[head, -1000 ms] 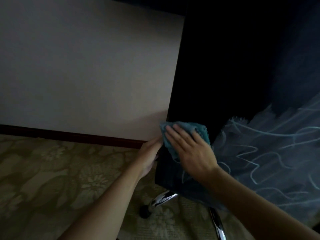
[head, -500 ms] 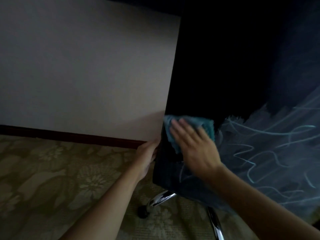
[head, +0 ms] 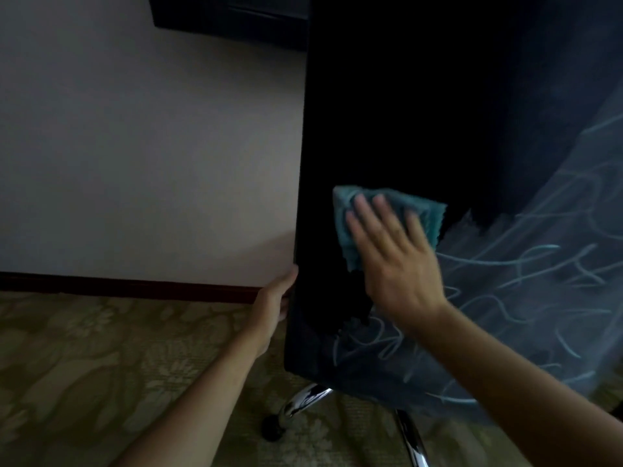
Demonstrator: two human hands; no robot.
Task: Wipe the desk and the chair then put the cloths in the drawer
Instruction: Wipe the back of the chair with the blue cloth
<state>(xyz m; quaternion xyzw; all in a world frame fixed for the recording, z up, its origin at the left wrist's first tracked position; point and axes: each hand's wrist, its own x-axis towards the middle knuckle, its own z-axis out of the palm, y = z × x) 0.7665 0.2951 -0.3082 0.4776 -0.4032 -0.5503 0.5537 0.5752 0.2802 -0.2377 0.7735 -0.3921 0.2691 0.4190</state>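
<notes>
Dim room, seen from above and behind a dark chair back point(head: 387, 136). Right hand point(head: 397, 261) laid flat with fingers spread and straight, palm pressing a teal cloth point(head: 350, 214) against the rear face of the chair back, blurred by motion. Cloth folded, its zigzag-cut edges showing past the fingertips above, to the left and to the right of the hand, sitting about halfway down the upholstery and nearer its right side. Left hand point(head: 274, 303) gripping the left edge of the chair back lower down, thumb lying up along the edge on the near side, remaining fingers hidden behind the edge, so cannot tell how far curled. Both forearms bare, reaching in from the bottom of the view. Below the chair back, a chrome base leg point(head: 300, 404) ending in a black caster point(head: 273, 429) on the floor, with a second chrome leg point(head: 413, 439) running toward the bottom edge. Sheer curtain point(head: 526, 281) with pale blue scribbled embroidery hanging at the right, draped over the lower right part of the chair back and just beside the right wrist. Pale wall point(head: 151, 156) at left with a dark red baseboard point(head: 128, 286) along its foot. Olive carpet point(head: 84, 365) with a floral pattern underneath. Dark box-shaped fixture point(head: 229, 20) at the top against the wall, too dark to identify.
</notes>
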